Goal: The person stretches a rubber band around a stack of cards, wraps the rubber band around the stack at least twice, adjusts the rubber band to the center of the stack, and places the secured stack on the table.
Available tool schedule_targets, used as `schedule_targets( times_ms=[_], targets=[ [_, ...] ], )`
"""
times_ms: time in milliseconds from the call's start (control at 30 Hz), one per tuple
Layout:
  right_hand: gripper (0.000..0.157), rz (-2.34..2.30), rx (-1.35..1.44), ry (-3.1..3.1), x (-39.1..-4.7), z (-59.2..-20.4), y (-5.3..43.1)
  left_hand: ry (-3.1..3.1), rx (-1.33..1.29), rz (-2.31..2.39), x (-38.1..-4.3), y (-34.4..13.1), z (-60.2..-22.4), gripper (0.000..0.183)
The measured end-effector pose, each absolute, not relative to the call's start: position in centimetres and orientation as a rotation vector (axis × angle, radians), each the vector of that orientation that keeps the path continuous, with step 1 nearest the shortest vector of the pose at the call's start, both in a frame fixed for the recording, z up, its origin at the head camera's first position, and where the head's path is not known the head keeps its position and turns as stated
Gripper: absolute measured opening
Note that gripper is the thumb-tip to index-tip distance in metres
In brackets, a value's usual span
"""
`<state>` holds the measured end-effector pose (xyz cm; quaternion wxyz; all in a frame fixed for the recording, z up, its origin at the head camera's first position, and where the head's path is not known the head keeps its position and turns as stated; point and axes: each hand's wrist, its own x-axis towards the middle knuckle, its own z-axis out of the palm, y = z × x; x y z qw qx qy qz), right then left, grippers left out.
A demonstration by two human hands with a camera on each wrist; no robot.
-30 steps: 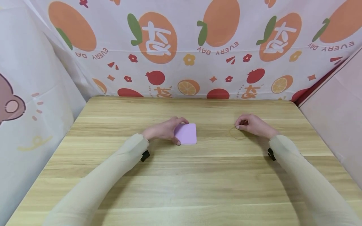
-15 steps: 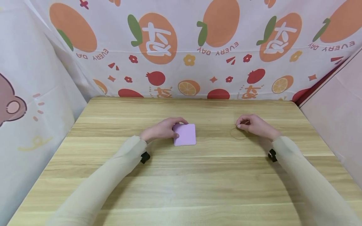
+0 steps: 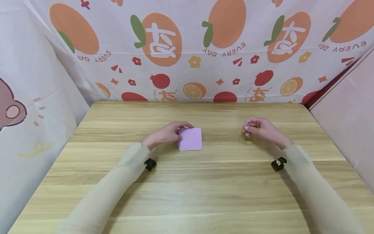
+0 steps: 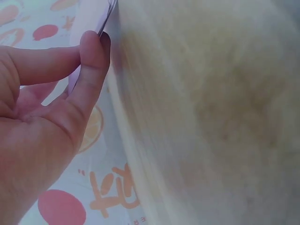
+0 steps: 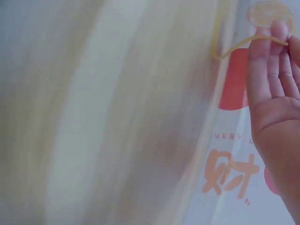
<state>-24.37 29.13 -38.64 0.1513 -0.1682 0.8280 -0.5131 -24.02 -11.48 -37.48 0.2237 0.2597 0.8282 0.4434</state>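
Note:
My left hand [image 3: 163, 134] grips a stack of lilac square cards [image 3: 191, 139] by its left side, thumb at the left edge and fingers at the far edge. In the left wrist view, thin layers show along the edge of the cards [image 4: 105, 21] by the fingertips. Off to the right, my right hand [image 3: 264, 130] pinches a thin yellow rubber band [image 5: 262, 36]. In the right wrist view the band crosses in front of the fingers and hangs in a loop toward the table. The right hand's other fingers are bent.
A wood-grain table [image 3: 187, 185] lies under both hands. Behind it hangs a fruit-print cloth [image 3: 187, 48], with a white cloth [image 3: 38, 81] at the left and a pale panel [image 3: 347, 113] at the right. Black wrist cameras [image 3: 150, 164] sit at the cuffs.
My left thumb has moved from the near edge of the cards to their left side, and the stack has shifted slightly left. My right hand has turned slightly with the rubber band.

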Motion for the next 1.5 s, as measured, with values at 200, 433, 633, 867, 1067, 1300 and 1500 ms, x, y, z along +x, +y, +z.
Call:
schedule_targets(
  times_ms=[200, 433, 633, 867, 1067, 1300, 1500],
  targets=[
    [0.034, -1.748, -0.407, 2.136, -23.9, -38.4, 28.7, 2.282, 0.676, 1.245, -23.8, -11.6, -37.5, 0.056],
    [0.022, -2.051, -0.400, 1.751, -23.6, -38.6, 27.9, 2.294, 0.603, 1.317, -23.5, -11.9, -36.9, 0.057],
    [0.019, -2.177, -0.346, 1.669, -23.3, -39.0, 26.6, 2.281, 0.527, 1.417, -23.6, -11.9, -36.5, 0.058],
    [0.009, -2.210, -0.224, 1.755, -23.0, -38.9, 24.6, 2.244, 0.494, 1.480, -23.6, -11.8, -36.1, 0.057],
    [0.016, -2.175, -0.241, 1.792, -22.7, -38.5, 23.3, 2.251, 0.481, 1.516, -23.5, -11.8, -36.1, 0.054],
    [0.029, -2.214, -0.242, 1.806, -22.6, -38.2, 22.1, 2.273, 0.480, 1.561, -23.8, -11.7, -36.2, 0.049],
    [0.039, -2.196, -0.266, 1.898, -22.2, -38.0, 21.0, 2.299, 0.437, 1.612, -23.8, -11.4, -36.0, 0.046]
  ],
)
